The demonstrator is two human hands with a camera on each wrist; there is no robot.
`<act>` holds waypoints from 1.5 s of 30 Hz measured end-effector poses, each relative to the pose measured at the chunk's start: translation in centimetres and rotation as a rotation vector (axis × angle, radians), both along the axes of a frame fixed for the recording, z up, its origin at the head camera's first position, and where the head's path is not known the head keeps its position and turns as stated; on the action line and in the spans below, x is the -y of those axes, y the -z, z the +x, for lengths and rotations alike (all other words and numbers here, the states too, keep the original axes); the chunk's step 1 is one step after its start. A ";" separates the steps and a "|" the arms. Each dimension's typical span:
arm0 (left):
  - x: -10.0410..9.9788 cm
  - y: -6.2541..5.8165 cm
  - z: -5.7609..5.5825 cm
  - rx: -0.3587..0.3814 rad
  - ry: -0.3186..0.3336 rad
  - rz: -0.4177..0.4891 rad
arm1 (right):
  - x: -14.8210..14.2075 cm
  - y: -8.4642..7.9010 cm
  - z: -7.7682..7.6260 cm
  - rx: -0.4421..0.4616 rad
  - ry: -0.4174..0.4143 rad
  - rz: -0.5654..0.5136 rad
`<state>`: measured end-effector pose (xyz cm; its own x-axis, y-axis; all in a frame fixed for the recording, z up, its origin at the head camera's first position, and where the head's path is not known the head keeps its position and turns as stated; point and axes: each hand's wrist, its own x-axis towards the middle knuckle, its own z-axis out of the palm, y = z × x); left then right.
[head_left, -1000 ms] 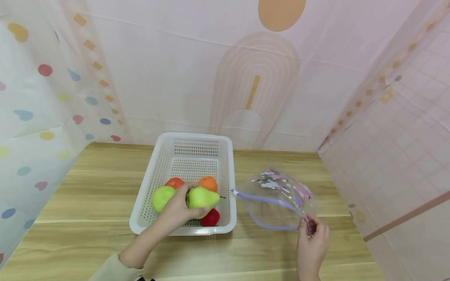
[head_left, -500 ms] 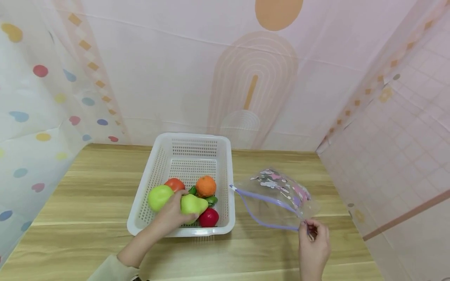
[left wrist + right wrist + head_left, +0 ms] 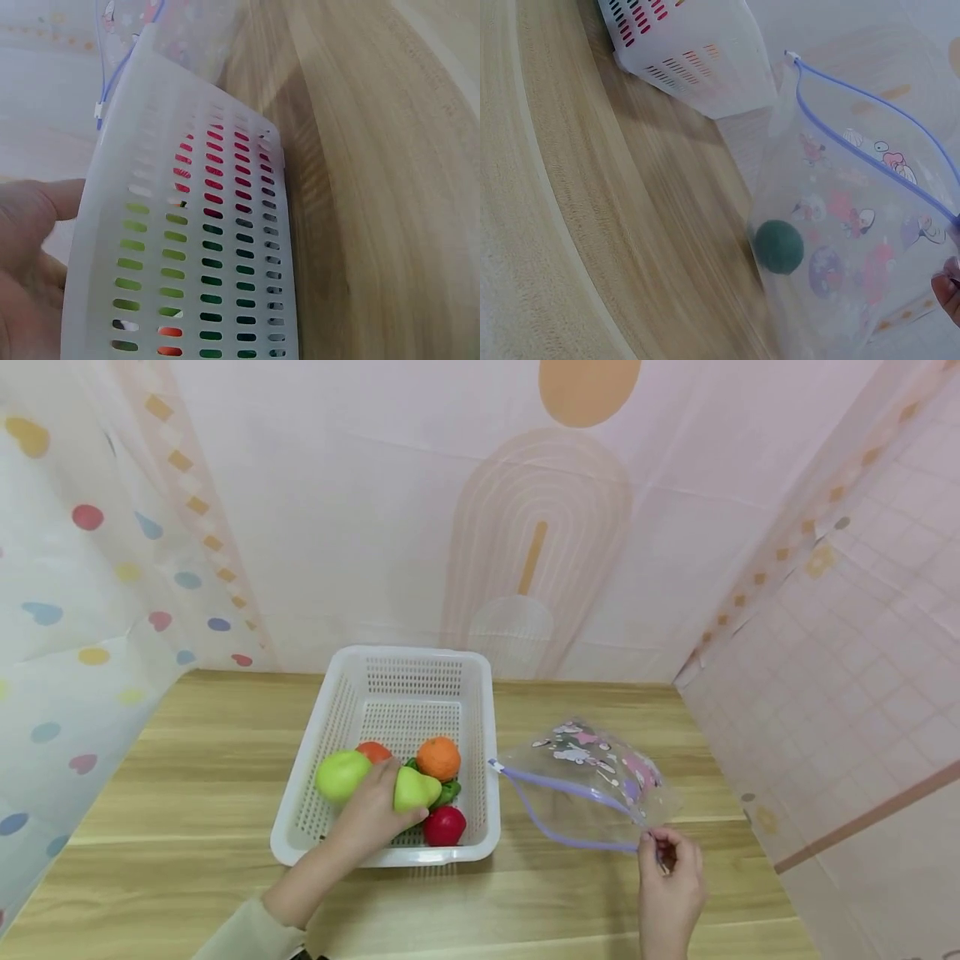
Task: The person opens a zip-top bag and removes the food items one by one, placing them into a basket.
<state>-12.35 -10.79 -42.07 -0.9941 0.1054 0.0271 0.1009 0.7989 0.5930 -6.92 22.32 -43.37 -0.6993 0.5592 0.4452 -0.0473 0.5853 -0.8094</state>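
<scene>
In the head view my left hand (image 3: 372,810) reaches into the white basket (image 3: 300,814) and grips a green pear (image 3: 414,789), thumb on the near side and fingers on the far side. Around it lie a green apple (image 3: 341,776), a tomato-like red fruit (image 3: 372,752), an orange (image 3: 438,758), a green pepper (image 3: 447,792) and a dark red fruit (image 3: 445,826). My right hand (image 3: 670,881) pinches the near corner of a clear zip bag (image 3: 577,793) with a purple seal, whose mouth gapes toward the basket. The right wrist view shows a dark green round thing (image 3: 778,247) at the bag.
Basket and bag stand side by side on a wood-grain table (image 3: 187,760). A patterned cloth (image 3: 360,527) hangs behind and at both sides. The bag's slider (image 3: 496,766) lies close to the basket's right rim.
My left hand has brought the pear down and slightly left among the other produce, uncovering more of the orange and the green pepper. My right hand keeps its pinch on the bag, nearly still.
</scene>
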 end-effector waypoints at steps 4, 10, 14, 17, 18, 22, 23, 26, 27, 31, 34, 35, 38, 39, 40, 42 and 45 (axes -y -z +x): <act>-0.7 -0.3 0.5 -0.067 0.028 0.013 | -0.1 0.0 -0.1 0.006 -0.004 -0.001; -2.7 -1.1 1.3 -0.170 0.078 0.033 | -0.1 -0.2 -0.1 -0.010 -0.001 -0.001; -4.2 -1.4 1.5 -0.203 0.113 0.071 | 0.0 -0.3 -0.2 -0.034 -0.003 0.003; -5.2 -1.7 1.6 -0.227 0.164 0.091 | 0.1 -0.3 -0.2 -0.059 -0.006 0.015; -5.6 -1.8 1.6 -0.245 0.179 0.092 | 0.1 -0.2 -0.3 -0.070 -0.008 0.018; -7.2 -2.2 1.4 -0.300 0.245 0.114 | 0.3 -0.1 -0.4 -0.095 -0.015 0.026; -7.5 -2.3 1.4 -0.301 0.261 0.121 | 0.3 -0.1 -0.4 -0.098 -0.017 0.026; -8.5 -2.3 1.4 -0.288 0.304 0.127 | 0.5 -0.1 -0.4 -0.086 -0.025 0.027; -8.7 -2.2 1.4 -0.279 0.318 0.122 | 0.6 -0.1 -0.4 -0.086 -0.030 0.027; -9.9 -1.9 1.4 -0.244 0.389 0.093 | 0.8 0.0 -0.4 -0.100 -0.054 0.041; -10.8 -1.9 1.2 -0.184 0.458 0.060 | 0.9 0.1 -0.4 -0.124 -0.070 0.100; -11.1 -2.0 1.2 -0.163 0.479 0.049 | 1.0 0.1 -0.4 -0.131 -0.077 0.125; -12.1 -2.2 1.0 -0.105 0.513 0.019 | 1.2 0.2 -0.3 -0.151 -0.095 0.182; -12.4 -2.2 0.9 -0.095 0.515 0.014 | 1.3 0.3 -0.3 -0.156 -0.101 0.190; -12.7 -2.3 0.7 -0.093 0.513 0.014 | 1.3 0.3 -0.2 -0.163 -0.107 0.199; -13.2 -2.2 0.5 -0.096 0.505 0.019 | 1.5 0.4 -0.2 -0.174 -0.116 0.213; -13.8 -1.9 0.0 -0.113 0.486 0.042 | 1.6 0.4 -0.1 -0.182 -0.129 0.221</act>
